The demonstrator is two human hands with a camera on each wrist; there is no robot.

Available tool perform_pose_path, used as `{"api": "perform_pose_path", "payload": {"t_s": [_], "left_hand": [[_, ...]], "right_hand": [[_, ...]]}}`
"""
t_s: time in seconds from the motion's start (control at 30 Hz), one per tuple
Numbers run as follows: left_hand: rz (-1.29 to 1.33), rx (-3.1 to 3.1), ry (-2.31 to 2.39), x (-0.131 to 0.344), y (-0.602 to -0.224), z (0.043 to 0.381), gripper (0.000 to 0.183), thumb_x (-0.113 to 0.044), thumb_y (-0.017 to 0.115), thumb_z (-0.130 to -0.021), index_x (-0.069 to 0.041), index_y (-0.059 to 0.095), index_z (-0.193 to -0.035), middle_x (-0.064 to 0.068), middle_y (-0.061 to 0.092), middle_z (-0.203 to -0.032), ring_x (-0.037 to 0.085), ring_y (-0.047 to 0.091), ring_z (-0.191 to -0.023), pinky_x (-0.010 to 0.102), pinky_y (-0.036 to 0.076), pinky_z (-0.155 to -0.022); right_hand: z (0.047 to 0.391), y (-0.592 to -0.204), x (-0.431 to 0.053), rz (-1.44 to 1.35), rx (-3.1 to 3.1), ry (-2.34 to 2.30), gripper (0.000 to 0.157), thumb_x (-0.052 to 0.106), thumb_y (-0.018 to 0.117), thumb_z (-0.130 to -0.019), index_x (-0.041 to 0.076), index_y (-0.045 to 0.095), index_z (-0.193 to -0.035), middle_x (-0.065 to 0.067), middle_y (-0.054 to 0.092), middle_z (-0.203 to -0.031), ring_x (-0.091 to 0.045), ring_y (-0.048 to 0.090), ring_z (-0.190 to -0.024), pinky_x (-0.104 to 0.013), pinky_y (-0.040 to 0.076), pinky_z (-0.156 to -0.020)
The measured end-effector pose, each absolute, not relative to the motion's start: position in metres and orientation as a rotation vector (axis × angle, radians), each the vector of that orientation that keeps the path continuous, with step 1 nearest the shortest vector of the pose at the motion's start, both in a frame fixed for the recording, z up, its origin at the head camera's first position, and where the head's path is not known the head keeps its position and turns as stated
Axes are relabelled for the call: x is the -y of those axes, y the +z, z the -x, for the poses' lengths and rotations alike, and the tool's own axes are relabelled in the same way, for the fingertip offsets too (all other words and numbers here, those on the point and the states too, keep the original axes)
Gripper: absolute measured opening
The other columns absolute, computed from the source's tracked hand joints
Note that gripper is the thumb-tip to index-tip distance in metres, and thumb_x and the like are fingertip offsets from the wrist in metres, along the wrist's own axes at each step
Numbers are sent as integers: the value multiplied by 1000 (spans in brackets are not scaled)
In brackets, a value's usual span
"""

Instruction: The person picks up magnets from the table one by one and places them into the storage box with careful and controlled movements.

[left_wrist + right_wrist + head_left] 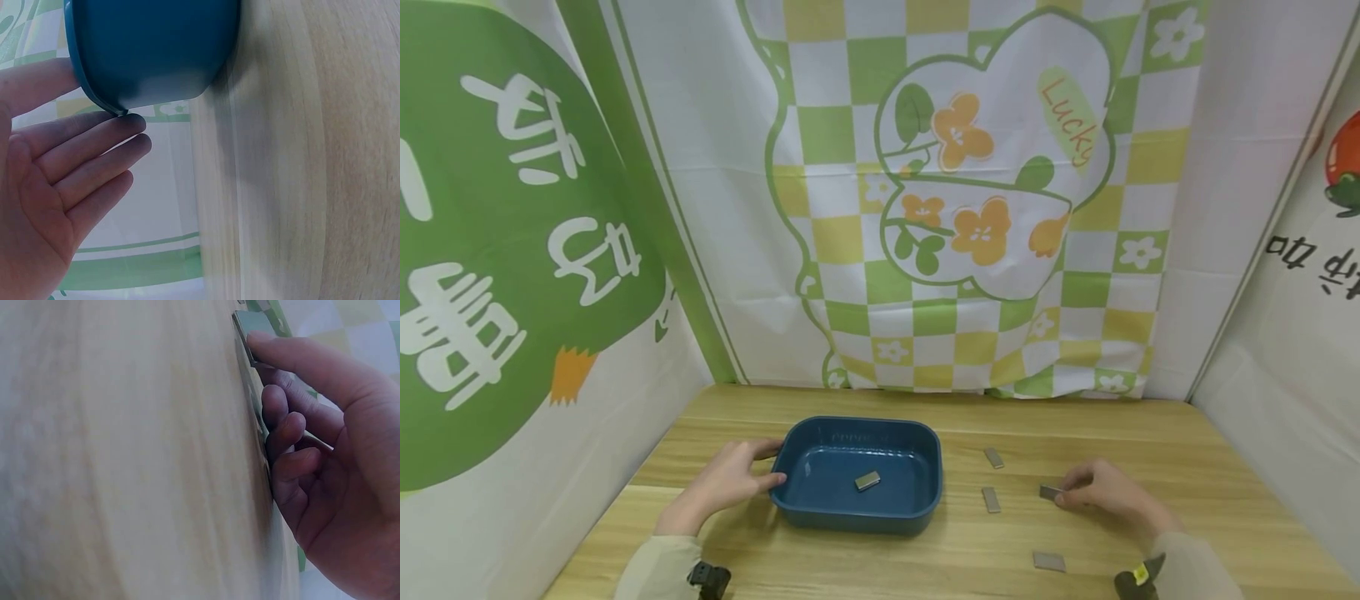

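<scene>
At the left end of a blue rectangular basin [856, 523], my left hand [730, 479] touches the rim. Its fingers [103, 140] look nearly straight in the left wrist view, with the thumb against the rim. A small grey, flat rectangular piece [867, 481] lies inside the basin. Over on the right, my right hand [1105, 493] pinches another grey rectangular piece [255, 325] between thumb and index finger, at the tabletop. The other fingers of that hand are curled in. What the pieces are I cannot tell.
Between basin and right hand lie two more grey pieces, one farther back [994, 457] and one nearer [991, 500]. Another grey piece [1048, 562] lies close to the front. Behind the wooden table [970, 417] hangs a green-checked cloth [880, 333].
</scene>
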State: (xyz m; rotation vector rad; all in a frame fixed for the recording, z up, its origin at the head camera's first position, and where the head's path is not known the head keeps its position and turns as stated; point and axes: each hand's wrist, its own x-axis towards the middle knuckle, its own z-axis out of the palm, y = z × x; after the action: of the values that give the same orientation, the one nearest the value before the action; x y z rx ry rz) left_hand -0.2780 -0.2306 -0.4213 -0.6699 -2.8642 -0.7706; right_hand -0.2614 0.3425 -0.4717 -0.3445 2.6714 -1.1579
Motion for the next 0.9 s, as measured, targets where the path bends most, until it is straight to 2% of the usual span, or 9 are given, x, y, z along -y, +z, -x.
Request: {"api": "perform_pose_path", "payload": {"t_s": [0.27,0.5,0.67,0.9], "left_hand": [[658,2868,-762,231,-421,277,52,-25,74,-81,-1,59,-125,16,65,-121,35,60,-114,53,44,-99],[646,2873,-764,230,-421,277,52,-26,74,-81,-2,59,-126,15,65,-121,35,60,-114,53,44,-99],[649,2875,-771,230,-420,277,53,-26,74,-82,-2,59,-126,16,64,-122,35,60,-115,53,44,-99],[658,2874,-771,230,-420,277,53,-26,74,-82,-1,59,-126,16,65,-121,35,60,-114,53,44,-99]], "right_hand": [[262,-473,-343,300,-2644,-1215,25,26,73,-81,5,69,-93,-8,64,-98,-20,53,-88,-31,47,-70],[260,-473,-345,264,-2594,-1322,27,25,72,-81,3,69,-96,-13,61,-112,-20,54,-92,-31,50,-71],[260,-474,-348,278,-2498,-1470,28,20,72,-81,-4,67,-95,-10,61,-99,-16,55,-78,-27,51,-64],[260,-472,-348,308,-2525,-1448,31,22,72,-82,-4,67,-98,-5,63,-82,-10,55,-65,-25,51,-55]]}}
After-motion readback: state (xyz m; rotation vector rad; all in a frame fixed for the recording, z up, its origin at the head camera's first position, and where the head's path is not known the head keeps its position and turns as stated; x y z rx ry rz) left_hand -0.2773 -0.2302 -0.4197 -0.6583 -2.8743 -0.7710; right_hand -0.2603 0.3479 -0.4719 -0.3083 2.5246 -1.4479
